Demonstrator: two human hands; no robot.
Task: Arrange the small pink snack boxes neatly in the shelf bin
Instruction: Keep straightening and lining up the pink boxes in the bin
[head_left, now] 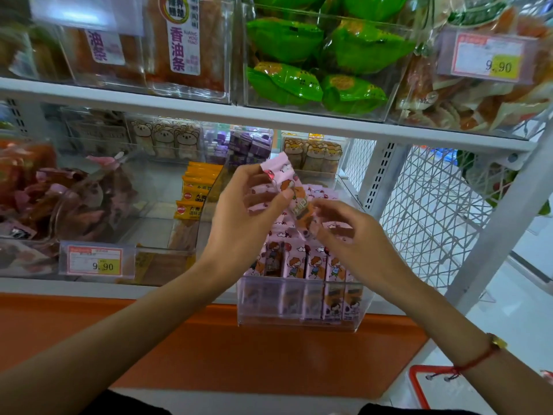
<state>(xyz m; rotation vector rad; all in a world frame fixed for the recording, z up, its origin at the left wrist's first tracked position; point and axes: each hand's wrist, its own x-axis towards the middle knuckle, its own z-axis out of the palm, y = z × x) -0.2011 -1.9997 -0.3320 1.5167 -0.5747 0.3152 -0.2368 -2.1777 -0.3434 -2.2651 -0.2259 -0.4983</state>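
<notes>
A single wide-angle view is taken from head height, faced forward and slightly down at the shelf point(269, 121). The clear bin point(302, 304) is seen close, at arm's reach. No second view is given.

Pink boxes point(279, 187) in left hand point(239, 217) partly hidden by fingers, count unclear; right hand point(353, 232) covers loose ones behind it. Price tag point(95, 260) small print too blurry to read. Red basket point(419, 387) cut off at bottom edge.

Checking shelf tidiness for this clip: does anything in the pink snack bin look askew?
Yes. Behind the upright front row in the clear bin, pink snack boxes lie jumbled at angles. The left hand holds one tilted box.
</notes>
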